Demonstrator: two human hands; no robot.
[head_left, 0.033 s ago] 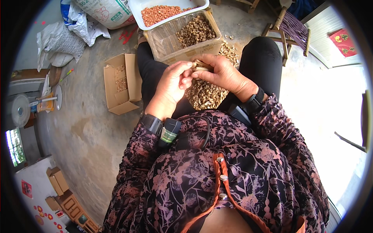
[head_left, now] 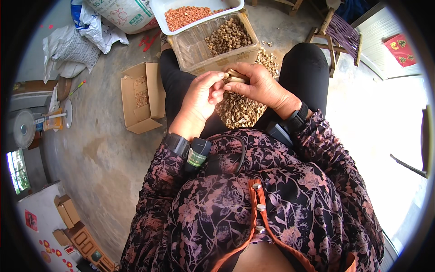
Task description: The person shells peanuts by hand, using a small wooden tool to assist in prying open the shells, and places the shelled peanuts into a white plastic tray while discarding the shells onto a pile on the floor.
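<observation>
Both my hands meet between my knees, above a heap of peanut shells (head_left: 242, 111). My right hand (head_left: 263, 86) is closed around a light-brown, two-armed piece like a wooden clip (head_left: 236, 77); its exact kind is hard to make out. Thumb and forefinger of my left hand (head_left: 201, 93) pinch a small peanut (head_left: 225, 76) at the tip of that piece. Just beyond my hands stands a clear plastic box (head_left: 188, 50) with unshelled peanuts (head_left: 229, 37) at its right side. Behind it, a white basin (head_left: 159, 16) holds reddish shelled kernels (head_left: 186, 18).
An open cardboard box (head_left: 129, 106) with a few kernels lies left of my leg. White sacks (head_left: 120, 16) lean at the far left, near a fan (head_left: 23, 129). A wooden folding stool (head_left: 337, 38) stands at the far right. Shells are scattered beside the plastic box.
</observation>
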